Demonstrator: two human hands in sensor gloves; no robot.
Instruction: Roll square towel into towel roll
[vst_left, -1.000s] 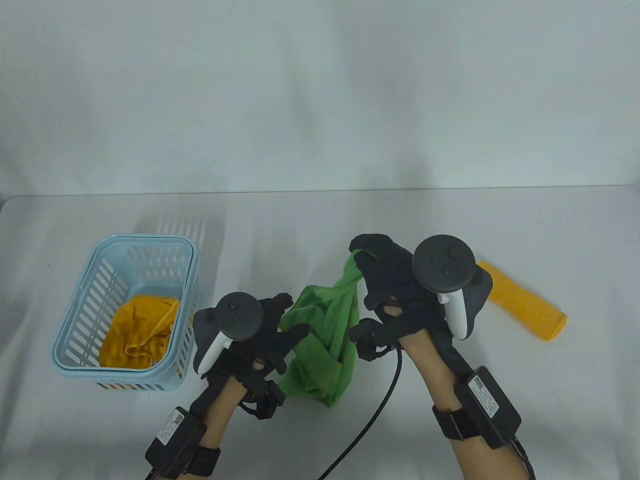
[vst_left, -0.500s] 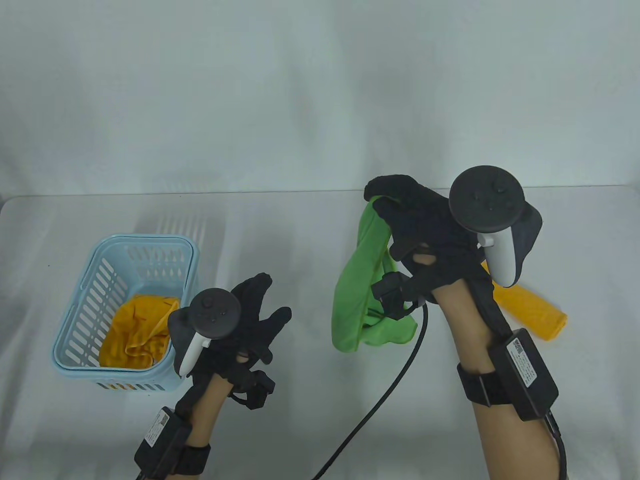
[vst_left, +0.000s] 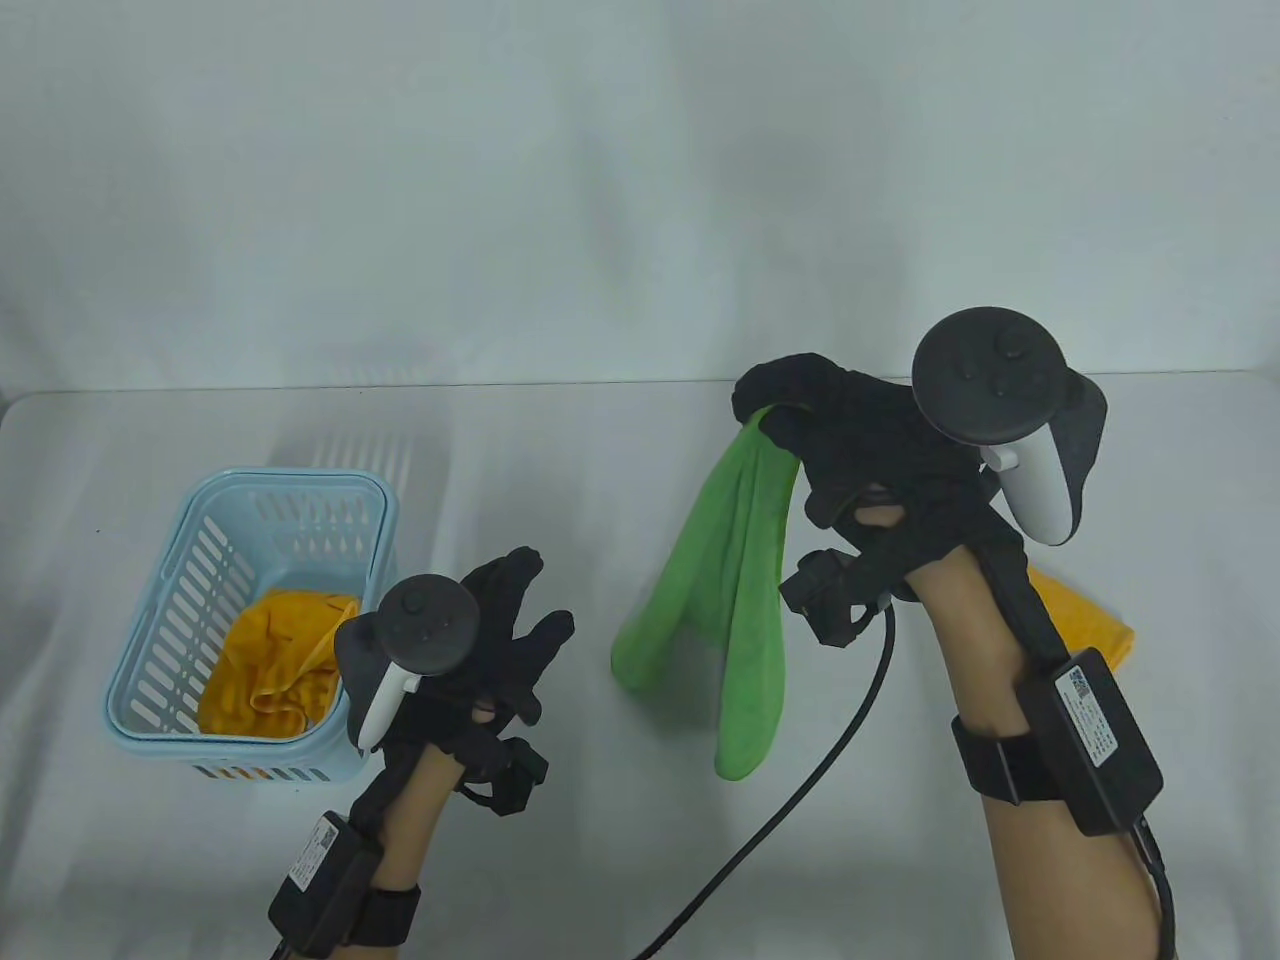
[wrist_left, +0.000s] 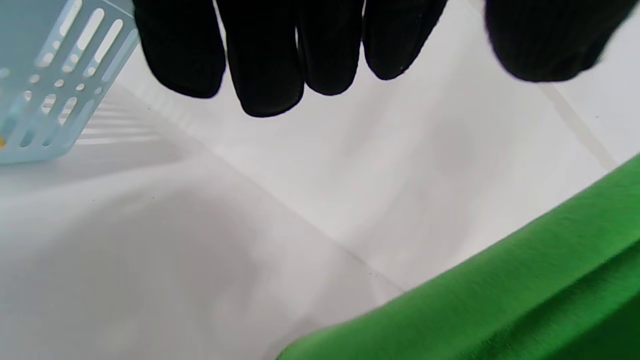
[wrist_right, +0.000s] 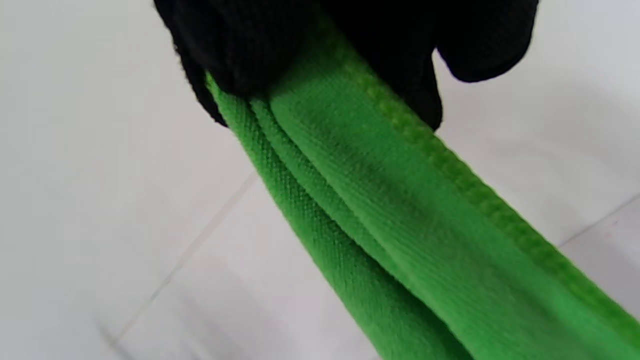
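Observation:
A green towel (vst_left: 715, 590) hangs in loose folds from my right hand (vst_left: 775, 400), which pinches its top edge above the table's right half. In the right wrist view the towel (wrist_right: 400, 220) runs down from between my gloved fingertips (wrist_right: 250, 60). My left hand (vst_left: 515, 610) hovers low at the left of the towel, fingers spread and holding nothing. In the left wrist view its fingers (wrist_left: 270, 55) hang straight over the white table, with a fold of the green towel (wrist_left: 500, 300) at the lower right.
A light blue slotted basket (vst_left: 150, 640) at the left holds a crumpled orange towel (vst_left: 275, 660). A rolled orange towel (vst_left: 1090, 625) lies behind my right forearm, mostly hidden. A black cable (vst_left: 800, 790) trails over the table toward the front edge.
My left hand let go of the green towel and drew back left. My right hand lifted the towel up and right, and it now hangs unfolded off the table.

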